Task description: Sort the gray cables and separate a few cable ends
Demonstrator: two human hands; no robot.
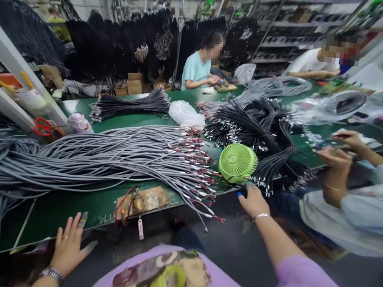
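Green plastic fan (236,162): lies at the near edge of the table (95,204), between the ends of the grey cables (123,153) and the black cables (251,118). Right hand (256,203) just below the fan, fingers bent toward a dark part at its base; one digit has a blue tip. Blurred there; cannot tell whether the fingers grip or only touch. Pale bracelet (261,215) on that wrist.

Left hand (69,246) well apart from the fan, beside the table edge, palm down. Fingers spread, nothing seen in them; grey coverings on the thumb and one fingertip. Contact with the edge cannot be told. Metal watch band (52,273) on the wrist.

Grey cables run lengthwise, white and reddish ends toward the fan. Nearer the edge: brown pad (158,198) with a red lead, a pink tag (140,229) hanging by it. Behind the cables: clear bag (185,113) and a black bundle (131,103). Red scissors (43,127) by the white post.

Across the table sits a co-worker (194,71) in light blue, both hands together at small work. Another sleeve (364,199) shows close at right.
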